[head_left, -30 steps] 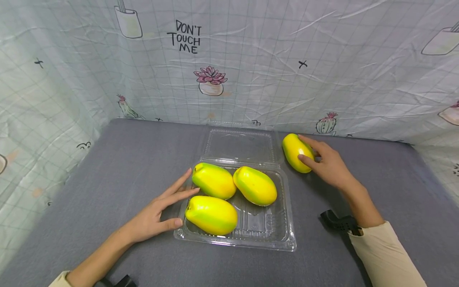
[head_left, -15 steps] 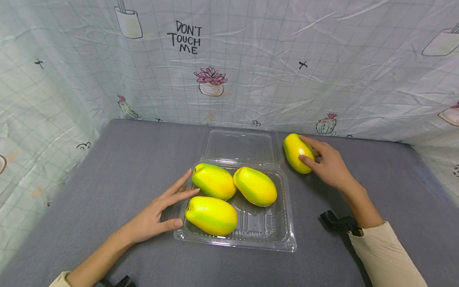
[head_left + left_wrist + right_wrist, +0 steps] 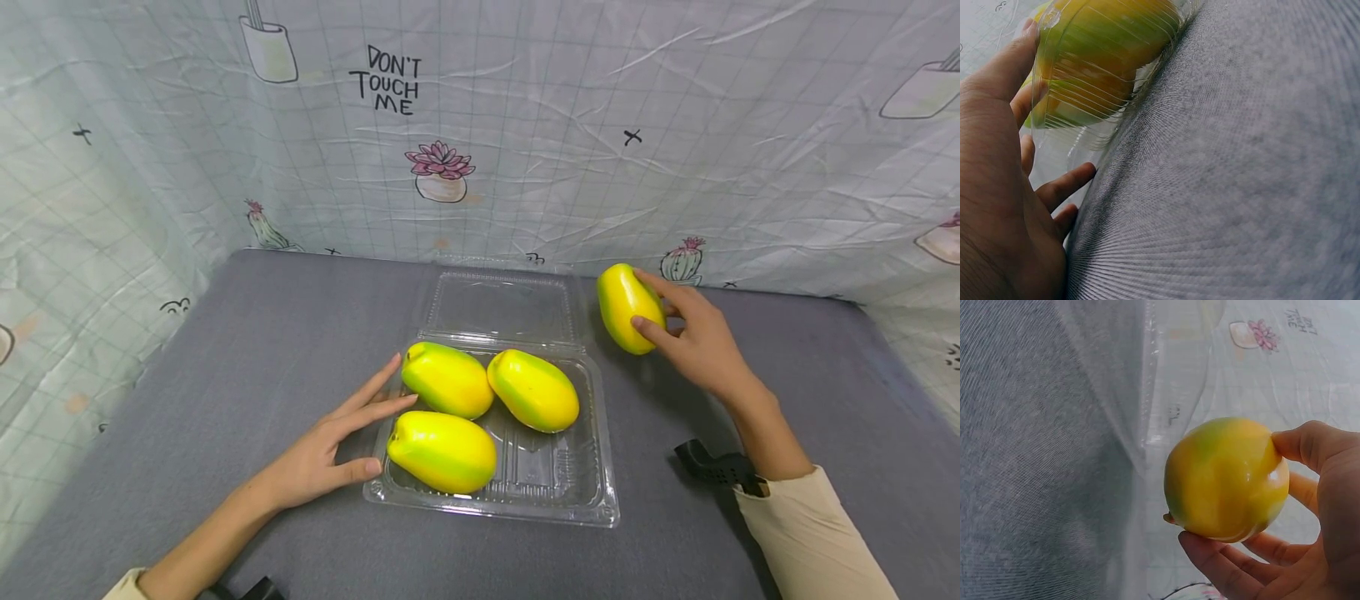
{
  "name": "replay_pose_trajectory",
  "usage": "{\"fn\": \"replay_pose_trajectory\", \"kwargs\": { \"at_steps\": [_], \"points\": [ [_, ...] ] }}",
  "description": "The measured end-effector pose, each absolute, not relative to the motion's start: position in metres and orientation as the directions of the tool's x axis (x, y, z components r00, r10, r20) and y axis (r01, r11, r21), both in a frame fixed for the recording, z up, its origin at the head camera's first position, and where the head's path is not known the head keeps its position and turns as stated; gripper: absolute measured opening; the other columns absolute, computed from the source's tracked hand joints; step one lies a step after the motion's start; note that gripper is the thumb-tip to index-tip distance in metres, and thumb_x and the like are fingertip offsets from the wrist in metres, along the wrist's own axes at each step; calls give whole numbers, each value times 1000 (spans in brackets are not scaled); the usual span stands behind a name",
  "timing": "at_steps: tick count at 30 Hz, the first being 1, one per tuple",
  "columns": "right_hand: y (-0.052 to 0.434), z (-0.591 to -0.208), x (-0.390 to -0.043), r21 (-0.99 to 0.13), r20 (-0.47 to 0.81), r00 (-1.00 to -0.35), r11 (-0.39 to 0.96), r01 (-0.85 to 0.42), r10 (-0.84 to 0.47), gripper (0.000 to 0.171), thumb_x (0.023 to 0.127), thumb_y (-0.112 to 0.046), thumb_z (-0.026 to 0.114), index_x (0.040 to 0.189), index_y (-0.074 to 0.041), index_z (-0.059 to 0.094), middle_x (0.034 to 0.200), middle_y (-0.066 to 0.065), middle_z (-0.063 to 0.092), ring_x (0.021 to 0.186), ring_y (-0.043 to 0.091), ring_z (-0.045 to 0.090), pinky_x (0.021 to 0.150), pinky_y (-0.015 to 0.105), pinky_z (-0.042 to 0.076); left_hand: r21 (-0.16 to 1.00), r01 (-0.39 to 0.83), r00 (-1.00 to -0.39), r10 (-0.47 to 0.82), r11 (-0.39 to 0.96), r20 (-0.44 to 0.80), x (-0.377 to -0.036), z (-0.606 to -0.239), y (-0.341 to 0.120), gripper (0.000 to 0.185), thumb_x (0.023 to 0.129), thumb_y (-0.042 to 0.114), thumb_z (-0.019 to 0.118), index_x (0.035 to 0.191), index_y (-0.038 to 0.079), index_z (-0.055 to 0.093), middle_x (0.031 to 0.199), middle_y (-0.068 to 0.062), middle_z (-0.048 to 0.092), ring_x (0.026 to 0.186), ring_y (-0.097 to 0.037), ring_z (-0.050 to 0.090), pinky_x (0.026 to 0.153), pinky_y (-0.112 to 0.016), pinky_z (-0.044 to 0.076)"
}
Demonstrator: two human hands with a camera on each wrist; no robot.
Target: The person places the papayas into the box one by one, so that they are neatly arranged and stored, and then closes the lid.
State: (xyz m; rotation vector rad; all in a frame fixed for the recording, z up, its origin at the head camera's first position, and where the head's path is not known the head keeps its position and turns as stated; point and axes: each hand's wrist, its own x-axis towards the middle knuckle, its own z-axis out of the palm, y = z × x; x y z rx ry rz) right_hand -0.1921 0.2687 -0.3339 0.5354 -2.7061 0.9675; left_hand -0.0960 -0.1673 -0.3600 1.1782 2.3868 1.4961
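Note:
My right hand (image 3: pixel 693 337) grips a yellow papaya (image 3: pixel 626 304) to the right of the clear plastic container (image 3: pixel 543 507). In the right wrist view, the thumb presses one side of this papaya (image 3: pixel 1225 481) and the fingers curl round the other. Three more yellow-green papayas lie in the container: one at back left (image 3: pixel 448 380), one at back right (image 3: pixel 534 390) and one at front left (image 3: pixel 442 452). My left hand (image 3: pixel 330 454) rests with spread fingers along the container's left rim. Its fingers (image 3: pixel 1007 65) touch the clear wall in the left wrist view.
The container's clear lid (image 3: pixel 501 307) lies folded back behind it on the grey tabletop (image 3: pixel 315 317). A white printed curtain (image 3: pixel 525 133) rises along the back edge and sides. A black wrist strap mount (image 3: pixel 716 465) sits beside the right sleeve.
The right hand has raised its papaya off the tabletop and shifted it slightly back and to the right. The left hand and the papayas in the container have stayed in place.

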Motion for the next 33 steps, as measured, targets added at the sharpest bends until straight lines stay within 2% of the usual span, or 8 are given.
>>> {"fn": "replay_pose_trajectory", "kwargs": {
  "at_steps": [12,16,19,22,25,27,30,33],
  "points": [
    [255,-318,-181,-597,349,-893,667,-446,-284,60,83,-21,63,135,-33,36,124,0,45,98,22,49,75,10,41,797,561,-698,645,224,310,-95,-358,-167,55,86,24,58,135,8,38,147,-15,6,127,-38,24,90,-66,21],
    [251,-314,-178,-597,361,-887,660,-456,-287,60,83,-19,64,135,-33,37,124,-1,45,97,21,49,74,9,42,795,565,-695,646,219,315,-96,-359,-167,56,85,23,59,135,6,38,147,-16,5,127,-41,21,90,-66,19],
    [249,-311,-176,-601,364,-886,654,-459,-288,60,83,-18,64,135,-34,37,123,-1,46,97,22,49,73,13,44,791,571,-694,645,221,321,-96,-359,-167,56,85,21,59,134,6,39,147,-17,6,128,-41,19,90,-66,19],
    [246,-308,-174,-605,360,-888,653,-455,-286,60,83,-19,63,135,-35,36,123,-1,45,98,23,49,73,24,49,782,583,-689,644,219,333,-96,-358,-167,56,84,20,60,134,5,40,147,-18,7,129,-40,17,90,-66,20],
    [243,-306,-172,-599,363,-887,657,-457,-286,61,83,-20,64,135,-36,35,123,0,45,98,23,49,72,35,51,782,586,-687,644,214,338,-96,-358,-167,56,83,18,60,133,5,40,147,-18,7,128,-38,23,90,-66,20],
    [239,-303,-170,-586,375,-878,658,-472,-297,62,82,-19,64,135,-35,35,122,0,44,98,23,50,71,37,51,782,586,-686,644,213,338,-96,-358,-167,56,83,18,60,134,5,40,147,-18,7,127,-38,25,90,-65,21],
    [230,-295,-161,-566,406,-851,640,-520,-333,64,81,-13,66,135,-30,37,123,1,45,98,20,49,71,28,51,783,582,-690,642,219,334,-96,-359,-168,56,83,18,60,134,6,40,147,-17,7,126,-38,27,92,-63,21],
    [218,-283,-148,-541,446,-809,606,-584,-382,64,78,-4,67,135,-18,40,123,4,46,97,17,48,71,19,49,779,585,-692,640,226,334,-96,-360,-169,56,83,18,61,134,6,40,147,-17,7,126,-40,25,93,-62,22]
  ]
}}
